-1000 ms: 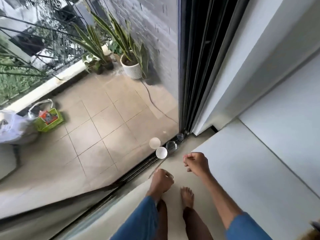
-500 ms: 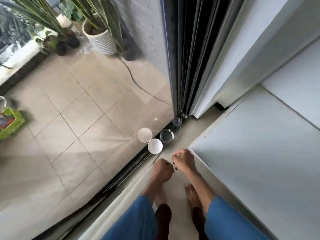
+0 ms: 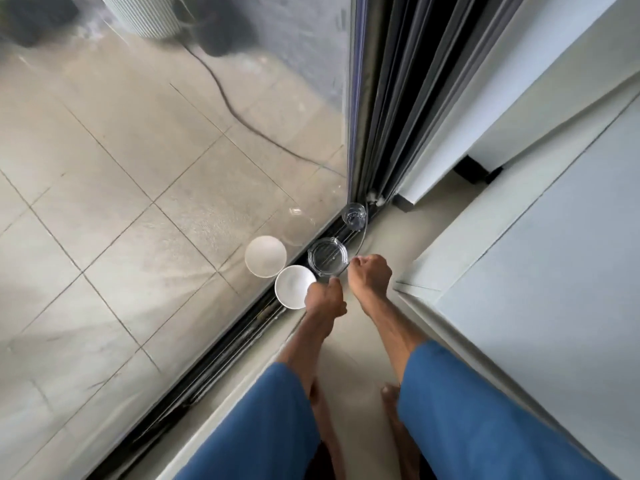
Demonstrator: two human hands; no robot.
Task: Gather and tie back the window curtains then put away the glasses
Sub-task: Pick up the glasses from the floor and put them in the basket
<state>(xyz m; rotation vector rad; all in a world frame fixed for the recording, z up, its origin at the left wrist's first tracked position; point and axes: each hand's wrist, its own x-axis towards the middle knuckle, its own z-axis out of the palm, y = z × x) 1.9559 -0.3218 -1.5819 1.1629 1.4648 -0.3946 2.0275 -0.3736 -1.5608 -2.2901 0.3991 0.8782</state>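
Three vessels stand in a row on the floor along the sliding-door track. They are a white cup [image 3: 294,286], a wide clear glass [image 3: 328,256] and a small clear glass [image 3: 354,213]. My left hand [image 3: 323,299] is curled, its fingertips at the near edge of the wide glass, beside the white cup. My right hand [image 3: 370,275] is closed just right of the wide glass. It pinches a thin cord [image 3: 362,237] that curves up toward the small glass. The dark grey curtain [image 3: 391,98] hangs bunched in folds against the door frame.
The glass door [image 3: 173,202] shows a reflection of the white cup [image 3: 265,256]. Beyond the pane are a tiled balcony, a cable [image 3: 239,116] and a ribbed white planter [image 3: 145,15]. A white cabinet [image 3: 554,271] stands close on my right, and my bare feet are below.
My view has tipped down and come closer to the floor. Both hands have reached forward from near my feet to the glasses by the track.
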